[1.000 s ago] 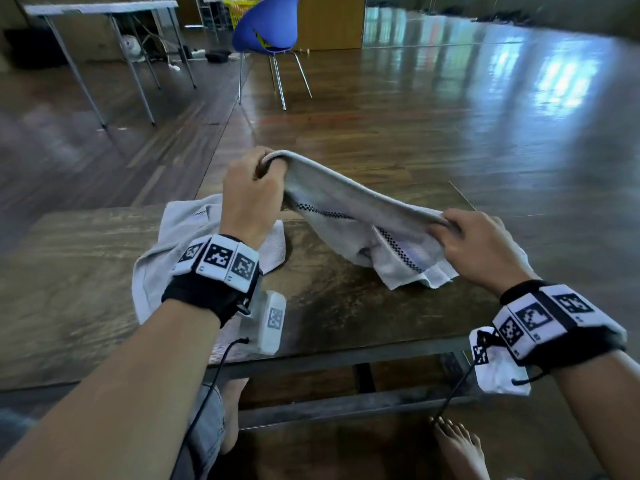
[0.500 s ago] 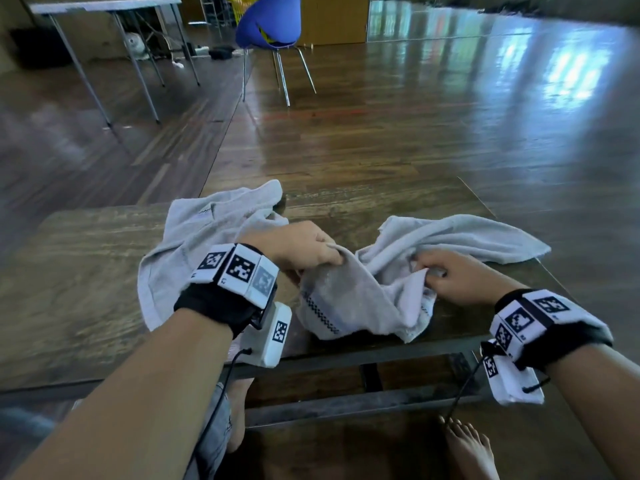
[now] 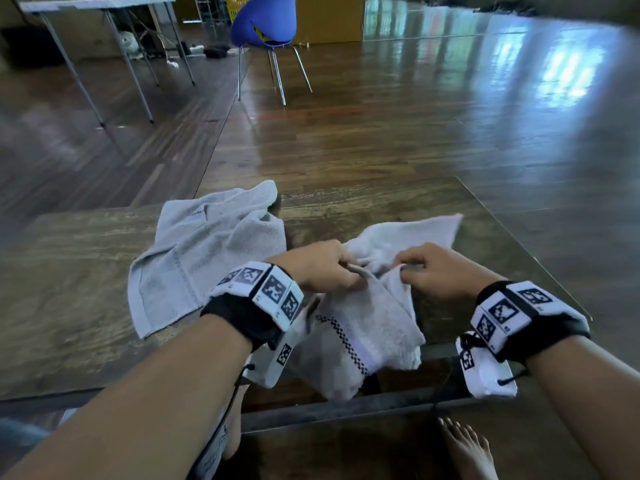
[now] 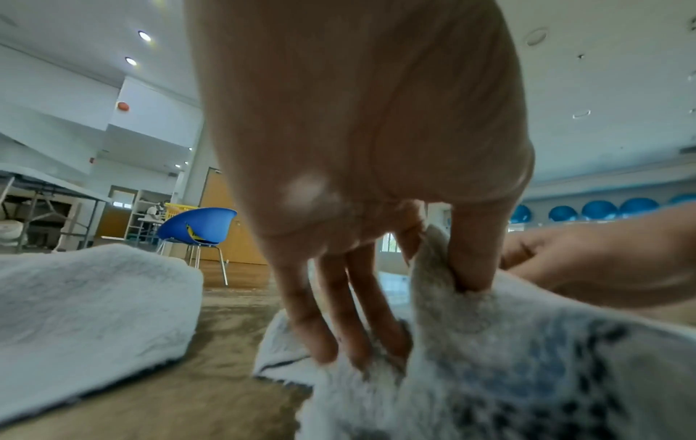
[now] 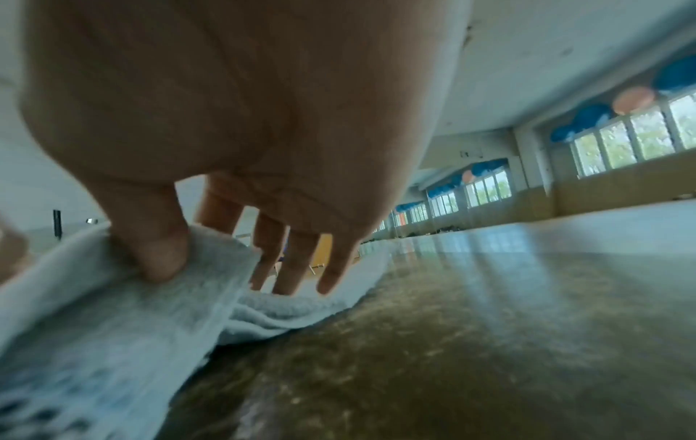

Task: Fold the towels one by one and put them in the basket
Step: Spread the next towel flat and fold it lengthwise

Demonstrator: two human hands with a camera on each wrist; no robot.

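Note:
A pale grey towel with a black checkered stripe [image 3: 360,327] lies crumpled on the wooden table [image 3: 69,306], its near end hanging over the front edge. My left hand [image 3: 332,268] pinches a raised fold of it between thumb and forefinger [image 4: 433,259]. My right hand [image 3: 415,268] pinches another fold close beside it, thumb on top [image 5: 162,256]. A second grey towel [image 3: 204,251] lies loose on the table to the left [image 4: 82,312]. No basket for the towels is in view.
The table's right edge [image 3: 519,244] runs close to my right wrist. A blue chair [image 3: 266,26] and a folding table [image 3: 97,5] stand on the shiny wooden floor beyond. Bare feet [image 3: 467,448] show under the table's front edge.
The towel, held up stretched between both hands a second ago, has come down onto the table. My hands have drawn together at its middle.

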